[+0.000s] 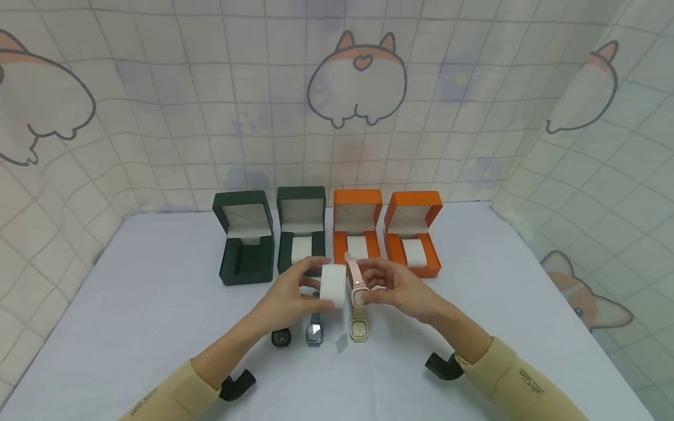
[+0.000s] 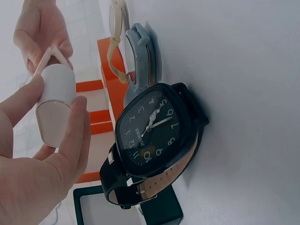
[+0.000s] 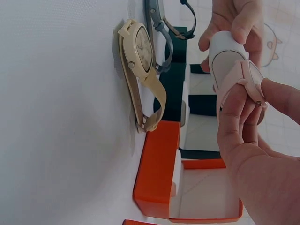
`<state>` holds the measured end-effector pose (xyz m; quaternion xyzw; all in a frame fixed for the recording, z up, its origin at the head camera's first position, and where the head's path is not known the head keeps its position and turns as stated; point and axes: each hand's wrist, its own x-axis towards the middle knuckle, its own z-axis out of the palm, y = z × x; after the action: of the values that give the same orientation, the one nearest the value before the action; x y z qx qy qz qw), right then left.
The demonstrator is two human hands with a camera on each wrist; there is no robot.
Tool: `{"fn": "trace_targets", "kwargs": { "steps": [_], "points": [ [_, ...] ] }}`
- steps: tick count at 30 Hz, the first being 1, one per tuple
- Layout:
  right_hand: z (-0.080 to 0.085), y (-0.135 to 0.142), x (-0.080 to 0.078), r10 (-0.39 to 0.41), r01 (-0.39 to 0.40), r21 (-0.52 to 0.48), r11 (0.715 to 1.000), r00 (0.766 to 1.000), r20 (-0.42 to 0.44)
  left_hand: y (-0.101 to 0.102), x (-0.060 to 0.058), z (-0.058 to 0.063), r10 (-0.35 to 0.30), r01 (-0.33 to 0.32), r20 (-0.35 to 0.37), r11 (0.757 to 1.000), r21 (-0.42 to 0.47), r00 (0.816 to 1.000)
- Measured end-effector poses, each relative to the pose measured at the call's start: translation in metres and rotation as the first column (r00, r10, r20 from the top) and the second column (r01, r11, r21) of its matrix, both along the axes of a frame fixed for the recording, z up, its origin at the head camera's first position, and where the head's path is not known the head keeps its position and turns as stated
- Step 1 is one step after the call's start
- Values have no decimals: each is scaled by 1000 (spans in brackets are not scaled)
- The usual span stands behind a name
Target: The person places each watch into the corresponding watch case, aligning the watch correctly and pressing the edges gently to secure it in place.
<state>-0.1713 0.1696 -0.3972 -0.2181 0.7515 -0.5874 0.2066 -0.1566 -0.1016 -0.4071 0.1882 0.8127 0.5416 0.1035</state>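
My left hand (image 1: 296, 294) grips a white watch cushion (image 1: 333, 285) between thumb and fingers above the table. Beside it, my right hand (image 1: 397, 287) pinches a pink watch (image 1: 360, 295) by its case, with the strap rising toward the back. In the right wrist view the pink strap (image 3: 231, 83) is bent into a loop close to the end of the cushion (image 3: 226, 51); whether they touch I cannot tell. On the table below lie a black watch (image 2: 149, 131), a grey-blue watch (image 1: 314, 333) and a cream-yellow watch (image 1: 359, 328).
Two dark green boxes and two orange boxes stand open along the back. The leftmost green box (image 1: 229, 270) has no cushion inside; white cushions show in the other green box (image 1: 285, 251), the middle orange box (image 1: 371, 242) and the right orange box (image 1: 433, 257).
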Motion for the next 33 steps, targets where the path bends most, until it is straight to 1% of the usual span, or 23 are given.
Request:
{"fn": "trace_targets", "kwargs": {
  "steps": [3,9,16,21,26,33],
  "points": [
    [-3,-2,2,8,-8,-6,1000,1000,6,0,2,-1,-1,1,-3,1000,-8,1000],
    [-3,-3,1,24,-24,-10,1000,1000,5,2,1,0,-5,5,-11,1000,-5,1000],
    [-4,-4,-1,28,-28,-23,999,1000,11,4,3,-1,18,-18,9,1000,-7,1000],
    [-6,-5,1,33,-32,-40,999,999,24,5,4,-2,15,-15,0,1000,0,1000],
    [-5,-5,2,26,-25,-44,999,1000,6,6,3,-3,12,-12,-3,1000,3,1000],
    [-6,-4,2,34,-34,-38,999,999,-7,6,4,-5,6,-7,22,1000,22,1000]
  ]
}}
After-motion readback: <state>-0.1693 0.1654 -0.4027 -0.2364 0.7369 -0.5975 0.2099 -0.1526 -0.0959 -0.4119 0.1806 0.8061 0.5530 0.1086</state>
